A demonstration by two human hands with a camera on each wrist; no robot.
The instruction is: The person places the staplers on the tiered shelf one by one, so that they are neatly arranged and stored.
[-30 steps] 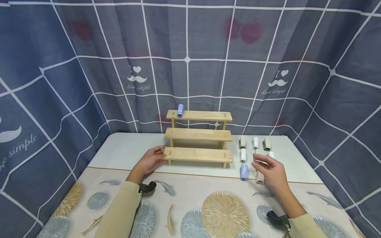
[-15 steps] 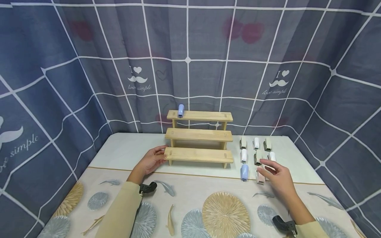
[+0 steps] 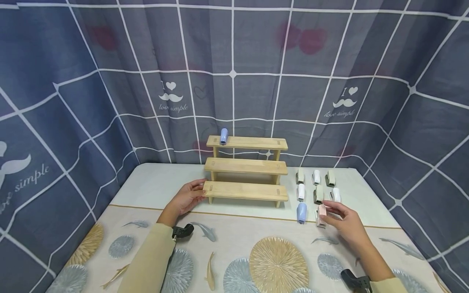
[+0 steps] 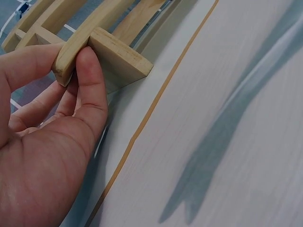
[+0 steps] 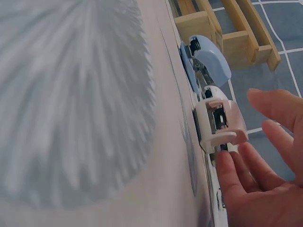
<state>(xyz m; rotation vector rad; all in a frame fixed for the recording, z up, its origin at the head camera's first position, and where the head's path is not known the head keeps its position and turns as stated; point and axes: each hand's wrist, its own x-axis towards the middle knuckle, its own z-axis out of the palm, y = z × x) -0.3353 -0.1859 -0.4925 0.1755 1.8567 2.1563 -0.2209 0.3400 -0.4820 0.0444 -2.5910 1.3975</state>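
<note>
A three-tier wooden stand (image 3: 244, 191) faces me, its steps rising toward the back. My left hand (image 3: 188, 198) pinches the left end of its lowest board; the left wrist view shows the thumb below and a finger above the wood (image 4: 78, 47). One blue stapler (image 3: 224, 136) sits on the top tier at the left. My right hand (image 3: 346, 221) is at a pink stapler (image 3: 321, 215), fingers spread around its right side. In the right wrist view one finger is apart from the pink stapler (image 5: 232, 118), while lower fingertips lie close against it; contact is unclear.
A second blue stapler (image 3: 301, 213) stands left of the pink one. Behind are white staplers (image 3: 300, 192) and pale green staplers (image 3: 318, 194), in rows right of the stand. A patterned cloth (image 3: 205, 260) covers the front; checked curtains (image 3: 256, 97) enclose the back and sides.
My right hand has moved back toward me and slightly right, from above the pale green stapler to the pink one. The left hand keeps its hold on the board.
</note>
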